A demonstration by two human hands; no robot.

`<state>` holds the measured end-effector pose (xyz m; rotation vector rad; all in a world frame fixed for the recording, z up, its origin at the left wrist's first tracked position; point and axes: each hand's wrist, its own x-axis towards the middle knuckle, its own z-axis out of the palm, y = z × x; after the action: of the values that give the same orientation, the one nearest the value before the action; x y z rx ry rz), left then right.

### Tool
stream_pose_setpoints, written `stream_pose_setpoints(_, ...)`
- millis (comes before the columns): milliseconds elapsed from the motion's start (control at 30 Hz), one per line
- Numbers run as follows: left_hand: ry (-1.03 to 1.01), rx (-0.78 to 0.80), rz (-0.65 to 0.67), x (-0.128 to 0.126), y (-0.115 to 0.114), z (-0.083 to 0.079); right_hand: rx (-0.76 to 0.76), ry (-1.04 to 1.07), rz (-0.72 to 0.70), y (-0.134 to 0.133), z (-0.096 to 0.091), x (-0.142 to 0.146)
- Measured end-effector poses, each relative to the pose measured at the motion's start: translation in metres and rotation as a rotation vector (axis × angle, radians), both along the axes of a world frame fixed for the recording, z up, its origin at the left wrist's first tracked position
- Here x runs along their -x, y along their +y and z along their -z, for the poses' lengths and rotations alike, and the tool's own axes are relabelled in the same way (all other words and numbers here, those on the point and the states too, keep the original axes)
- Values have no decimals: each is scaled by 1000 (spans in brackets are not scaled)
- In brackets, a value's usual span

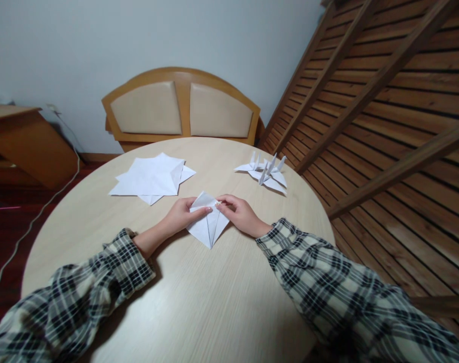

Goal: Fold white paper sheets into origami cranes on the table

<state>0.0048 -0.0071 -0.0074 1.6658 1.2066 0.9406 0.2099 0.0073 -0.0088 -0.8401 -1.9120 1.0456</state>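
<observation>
A folded white paper (209, 228), kite-shaped with its point toward me, lies on the round light-wood table (199, 302). My left hand (182, 216) rests on its left side, fingers closed over the upper edge. My right hand (240, 214) pinches the paper's top flap between thumb and fingers. Both hands meet at the top of the paper. Both arms wear plaid sleeves.
A loose stack of white paper sheets (152, 177) lies at the back left of the table. Finished paper cranes (265, 171) stand at the back right. A wooden chair (182, 108) is behind the table. A cable (36, 217) runs along the floor at left.
</observation>
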Motion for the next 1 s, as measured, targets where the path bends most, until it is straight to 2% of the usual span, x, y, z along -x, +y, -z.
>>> stream_pose_setpoints(267,54,-63,48,1,1,-1,-101,-132,57,3,1,-1)
stream_pose_setpoints(433,117,-141,7,2,5,0,-121,-156,99,6,2,-2)
stream_pose_setpoints(667,43,-207,-14,5,10,9,-214,-278,174,14,2,-8)
stream_pose_setpoints(1000,277,-320,-111,5,9,13,-363,-422,158,28,9,-16)
